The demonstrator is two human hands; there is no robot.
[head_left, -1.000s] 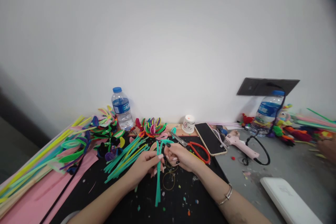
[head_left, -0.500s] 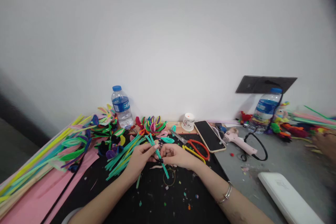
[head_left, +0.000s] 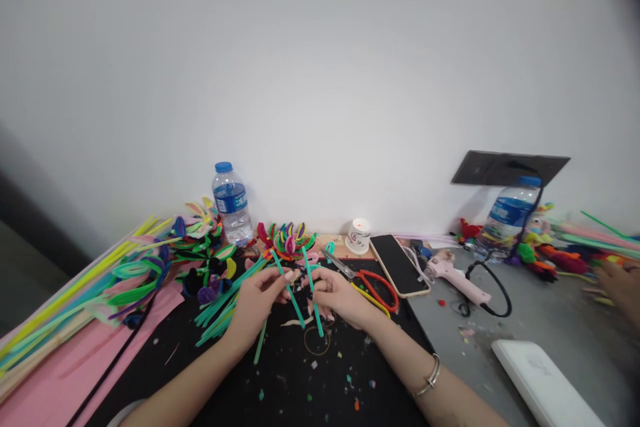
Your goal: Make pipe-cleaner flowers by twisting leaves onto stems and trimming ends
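My left hand (head_left: 261, 295) pinches a short teal pipe cleaner (head_left: 296, 309) that slants down to the right. A second teal pipe cleaner (head_left: 315, 310) is gripped by my right hand (head_left: 336, 295) and stands nearly upright beside the first, with a gap between the two. Left of my left hand lies a bundle of teal pipe cleaners (head_left: 216, 319) with some yellow among them. Just beyond my hands sits a pipe-cleaner flower (head_left: 291, 240) of many colours. Red-handled scissors (head_left: 379, 288) lie right of my right hand. Below the fingers a thin loop (head_left: 318, 343) rests on the black mat (head_left: 295, 393).
A water bottle (head_left: 233, 207) and a paper cup (head_left: 358, 236) stand by the wall. Rightward lie a phone (head_left: 399, 265), a pink glue gun (head_left: 460, 279) with its cord, and a white box-like device (head_left: 545, 377). Another person's hand (head_left: 620, 290) shows at the far right.
The teal pipe cleaners were crossed or together between my hands; now they are apart, one in each hand. My hands have drawn slightly away from each other.
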